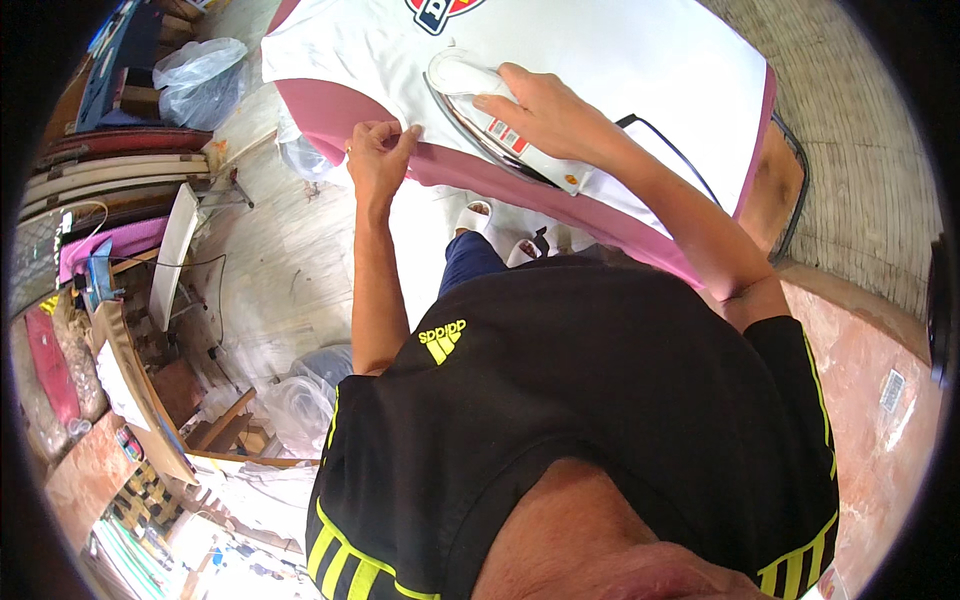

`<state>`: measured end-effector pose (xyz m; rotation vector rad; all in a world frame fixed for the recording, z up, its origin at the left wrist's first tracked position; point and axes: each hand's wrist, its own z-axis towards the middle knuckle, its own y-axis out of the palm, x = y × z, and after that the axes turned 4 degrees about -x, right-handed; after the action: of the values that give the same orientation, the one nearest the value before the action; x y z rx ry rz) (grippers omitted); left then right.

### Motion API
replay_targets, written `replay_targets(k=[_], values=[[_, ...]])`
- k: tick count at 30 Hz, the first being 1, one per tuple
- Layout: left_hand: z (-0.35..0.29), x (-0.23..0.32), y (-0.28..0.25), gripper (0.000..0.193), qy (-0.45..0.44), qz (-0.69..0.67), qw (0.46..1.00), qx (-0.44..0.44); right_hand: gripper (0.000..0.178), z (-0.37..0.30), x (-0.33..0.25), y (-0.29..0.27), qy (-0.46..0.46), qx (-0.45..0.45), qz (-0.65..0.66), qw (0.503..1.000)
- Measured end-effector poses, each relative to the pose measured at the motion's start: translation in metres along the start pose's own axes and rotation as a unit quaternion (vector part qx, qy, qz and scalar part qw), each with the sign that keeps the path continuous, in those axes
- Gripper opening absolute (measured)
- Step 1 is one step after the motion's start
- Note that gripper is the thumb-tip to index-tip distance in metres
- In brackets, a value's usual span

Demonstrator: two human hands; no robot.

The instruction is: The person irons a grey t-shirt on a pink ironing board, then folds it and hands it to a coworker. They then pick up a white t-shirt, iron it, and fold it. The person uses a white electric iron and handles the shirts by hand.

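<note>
A white garment [345,65] with a colourful printed badge near the top lies spread over an ironing board with a dusky pink cover [325,108]. My right hand [545,112] is wrapped round the handle of a white electric iron [545,163], which rests on the garment close to the board's near edge. The iron's tip faces up and left; its soleplate is hidden beneath it. To the left, my left hand [380,160] pinches the garment's near edge between thumb and fingers, a short way from the iron.
From the iron's rear a dark cord [680,160] runs right across the garment. Clear plastic bags [205,85], leaning boards and a small white folding stand [175,255] line the left side. A pinkish stone ledge [850,370] is at the right.
</note>
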<state>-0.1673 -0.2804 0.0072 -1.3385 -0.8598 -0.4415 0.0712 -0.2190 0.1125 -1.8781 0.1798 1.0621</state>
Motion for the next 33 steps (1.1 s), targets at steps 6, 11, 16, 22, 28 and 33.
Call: replay_targets(k=[6,11,16,22,28,33], values=[[0.006,-0.016,-0.022,0.022,0.115,0.025,0.992,-0.052,0.047,0.001,-0.021,0.011,0.032,-0.051,0.059,0.996],[0.006,-0.011,-0.022,0.019,0.135,0.037,0.989,-0.058,0.046,0.004,-0.018,0.039,0.014,0.019,0.058,0.998],[0.009,-0.017,-0.019,0.015,0.122,0.000,0.991,-0.059,0.043,0.013,-0.052,0.053,0.087,0.058,0.112,0.988],[0.056,-0.028,-0.064,0.021,0.119,-0.061,0.983,-0.126,0.049,0.022,-0.070,0.056,0.189,0.082,0.157,0.966],[0.197,-0.091,-0.105,0.050,0.197,0.241,0.922,0.232,0.043,0.013,-0.071,0.064,0.223,0.093,0.145,0.959],[0.252,-0.120,-0.126,0.041,0.077,0.161,0.978,0.110,0.039,0.006,-0.077,0.053,0.228,0.039,0.180,0.956]])
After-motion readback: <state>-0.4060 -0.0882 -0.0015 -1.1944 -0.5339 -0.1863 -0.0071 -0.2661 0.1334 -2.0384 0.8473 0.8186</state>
